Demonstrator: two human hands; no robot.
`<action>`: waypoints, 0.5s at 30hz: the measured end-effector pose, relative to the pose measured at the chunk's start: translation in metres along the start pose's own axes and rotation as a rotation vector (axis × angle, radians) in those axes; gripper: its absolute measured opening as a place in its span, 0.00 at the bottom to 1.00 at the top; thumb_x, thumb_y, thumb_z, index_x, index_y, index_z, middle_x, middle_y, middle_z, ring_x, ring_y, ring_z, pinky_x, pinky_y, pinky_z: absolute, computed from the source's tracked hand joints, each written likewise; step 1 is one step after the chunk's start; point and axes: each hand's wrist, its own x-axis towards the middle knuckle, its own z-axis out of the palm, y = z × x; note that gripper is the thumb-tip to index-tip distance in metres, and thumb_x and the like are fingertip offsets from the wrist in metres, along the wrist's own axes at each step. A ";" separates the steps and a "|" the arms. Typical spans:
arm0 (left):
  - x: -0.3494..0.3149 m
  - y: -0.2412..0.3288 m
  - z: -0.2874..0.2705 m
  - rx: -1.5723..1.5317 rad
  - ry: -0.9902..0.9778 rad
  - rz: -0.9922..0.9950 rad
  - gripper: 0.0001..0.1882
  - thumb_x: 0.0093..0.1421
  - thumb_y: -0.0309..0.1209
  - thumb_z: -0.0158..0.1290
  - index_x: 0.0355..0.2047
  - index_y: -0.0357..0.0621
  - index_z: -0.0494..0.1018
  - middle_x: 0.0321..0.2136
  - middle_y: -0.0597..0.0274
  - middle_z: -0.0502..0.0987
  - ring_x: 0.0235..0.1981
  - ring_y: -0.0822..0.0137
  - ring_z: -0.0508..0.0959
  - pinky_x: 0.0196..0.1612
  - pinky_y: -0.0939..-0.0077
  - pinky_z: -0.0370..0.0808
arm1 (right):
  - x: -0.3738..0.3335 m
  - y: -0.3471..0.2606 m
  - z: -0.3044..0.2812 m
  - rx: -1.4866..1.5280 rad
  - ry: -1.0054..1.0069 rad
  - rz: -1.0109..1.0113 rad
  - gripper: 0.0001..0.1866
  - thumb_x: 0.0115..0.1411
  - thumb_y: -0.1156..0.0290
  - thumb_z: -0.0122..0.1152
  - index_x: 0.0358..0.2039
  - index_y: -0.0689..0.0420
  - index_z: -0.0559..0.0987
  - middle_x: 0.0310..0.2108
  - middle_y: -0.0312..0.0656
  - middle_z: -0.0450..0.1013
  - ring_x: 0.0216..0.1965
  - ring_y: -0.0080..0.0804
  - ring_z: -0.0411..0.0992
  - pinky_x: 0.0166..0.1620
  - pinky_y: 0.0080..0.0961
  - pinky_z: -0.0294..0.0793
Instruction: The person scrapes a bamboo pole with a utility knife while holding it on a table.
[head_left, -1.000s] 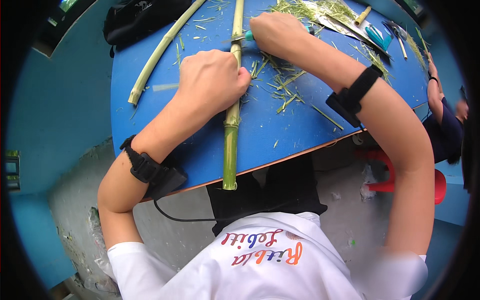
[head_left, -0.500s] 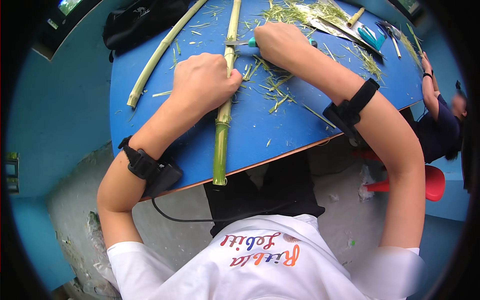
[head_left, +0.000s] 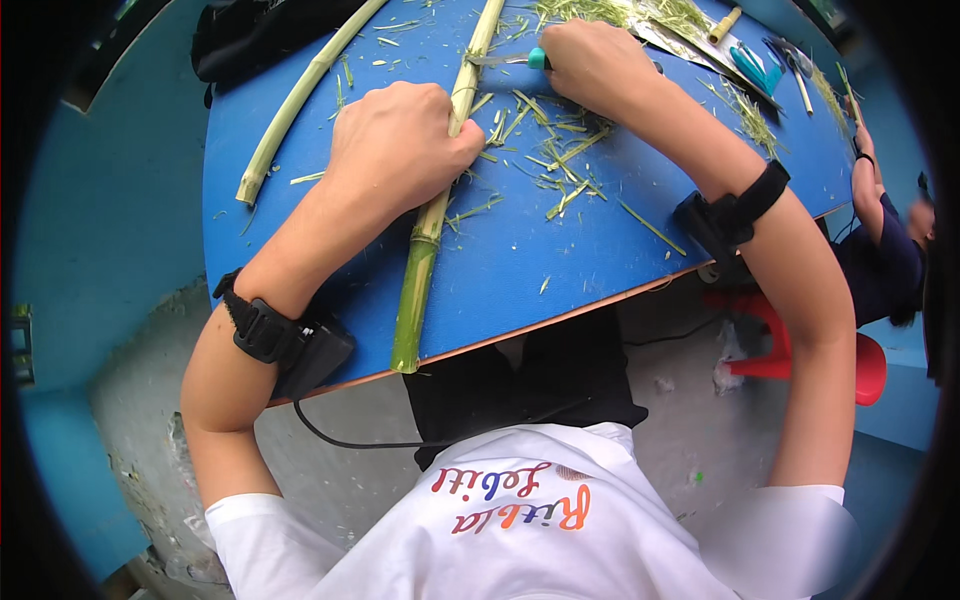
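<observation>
Largest in view, blue table across the upper and middle parts of the frame, with a slanted front edge below the centre. Next, long bamboo stalk, yellowish above and green at the near end, tilted from the top edge down to the table's front edge, a little left of the centre. Black bag at the upper left, cut by the top border. Second bamboo stalk, slightly curved, lying also in the upper left, well apart from the first. Left hand in the upper centre, clamped around the long bamboo stalk, with fingers mostly hidden. Right hand in the upper middle, farther right, closed in a fist around the teal handle of a knife. Blade pointed left, up to the stalk near a joint; cannot tell how deep. Smallest, thin green shavings, scattered below the right hand.
</observation>
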 end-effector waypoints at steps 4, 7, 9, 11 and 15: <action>-0.001 -0.006 0.000 0.000 0.052 0.044 0.19 0.51 0.42 0.51 0.20 0.35 0.78 0.16 0.45 0.75 0.22 0.46 0.78 0.30 0.58 0.76 | 0.006 0.015 -0.002 0.091 -0.007 0.059 0.10 0.52 0.70 0.57 0.26 0.65 0.79 0.25 0.57 0.75 0.31 0.55 0.75 0.36 0.46 0.74; -0.008 -0.004 -0.004 -0.002 0.010 0.013 0.19 0.51 0.41 0.51 0.20 0.35 0.78 0.16 0.45 0.75 0.21 0.46 0.78 0.29 0.58 0.76 | 0.015 0.035 -0.008 0.244 -0.100 0.173 0.11 0.53 0.68 0.57 0.26 0.65 0.77 0.23 0.58 0.74 0.29 0.56 0.74 0.35 0.46 0.72; -0.011 -0.003 -0.002 -0.003 0.021 0.011 0.19 0.51 0.41 0.51 0.19 0.35 0.78 0.16 0.45 0.75 0.20 0.46 0.77 0.28 0.57 0.75 | 0.008 0.031 -0.001 0.276 -0.056 0.158 0.12 0.54 0.68 0.57 0.26 0.66 0.76 0.23 0.58 0.73 0.28 0.56 0.73 0.34 0.46 0.71; -0.009 -0.004 -0.001 -0.001 0.035 0.053 0.20 0.52 0.43 0.52 0.19 0.36 0.77 0.15 0.45 0.74 0.20 0.46 0.77 0.27 0.57 0.75 | 0.005 0.018 0.003 0.299 -0.089 0.052 0.12 0.54 0.68 0.56 0.26 0.66 0.76 0.23 0.59 0.73 0.28 0.57 0.74 0.34 0.46 0.71; -0.011 -0.004 -0.002 0.007 -0.009 0.036 0.22 0.54 0.45 0.52 0.19 0.36 0.77 0.15 0.45 0.74 0.20 0.46 0.77 0.27 0.57 0.75 | 0.008 0.001 -0.005 0.241 -0.098 0.008 0.11 0.53 0.69 0.57 0.25 0.66 0.78 0.24 0.59 0.74 0.30 0.57 0.74 0.36 0.45 0.74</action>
